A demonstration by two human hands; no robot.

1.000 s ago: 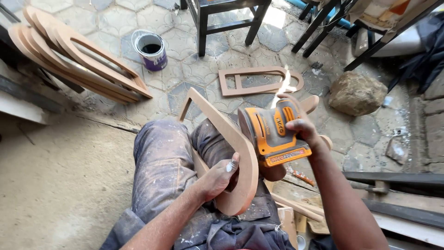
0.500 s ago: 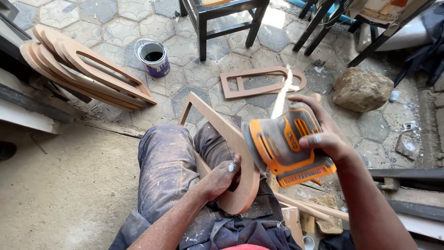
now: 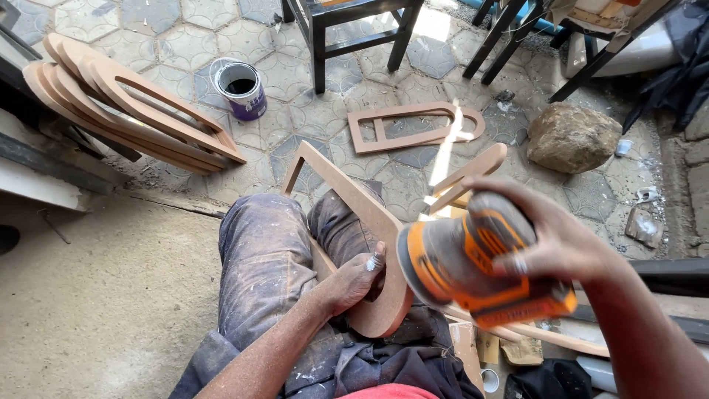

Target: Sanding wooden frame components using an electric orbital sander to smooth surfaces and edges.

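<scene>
My left hand (image 3: 353, 282) grips the rounded near end of a cut-out brown board frame (image 3: 347, 193) that rests across my lap, its far end pointing away toward the floor. My right hand (image 3: 555, 238) holds an orange and grey electric sander (image 3: 473, 260) tipped on its side, its round pad facing left, close to the frame's right edge. I cannot tell whether the pad touches the board. My legs in dusty grey trousers (image 3: 260, 258) lie under the frame.
A stack of similar frames (image 3: 125, 111) leans at the left. One more frame (image 3: 413, 127) lies flat on the tiled floor ahead. A purple paint can (image 3: 240, 89), a dark chair (image 3: 347, 33), a large stone (image 3: 572, 137) and wood scraps (image 3: 517, 347) surround me.
My right hand has brought the sander down and nearer to me, tipping it so its pad faces the frame's edge. The left hand keeps its hold on the frame.
</scene>
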